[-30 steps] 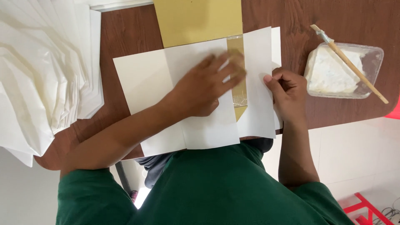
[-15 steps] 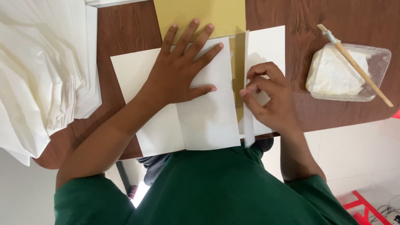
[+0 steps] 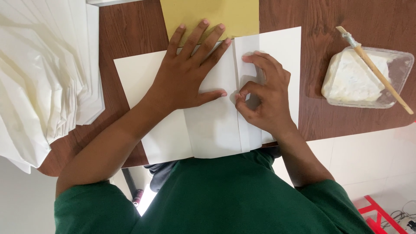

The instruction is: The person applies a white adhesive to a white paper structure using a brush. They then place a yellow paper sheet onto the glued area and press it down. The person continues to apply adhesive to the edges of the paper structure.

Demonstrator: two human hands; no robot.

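Head view showed our left hand (image 3: 186,80) spread flat, holding down the folded white paper sheet (image 3: 212,125) at the near edge of the brown wooden table (image 3: 130,39). Our right hand (image 3: 264,97), fingers curled, pinched the upright fold; we judged firm, even pressing along that crease best.

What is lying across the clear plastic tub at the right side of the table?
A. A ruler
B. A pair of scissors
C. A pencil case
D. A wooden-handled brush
D. A brush with a long wooden handle lies slantwise across the tub, which holds a white paste-like lump; no scissors, ruler or case shows there.
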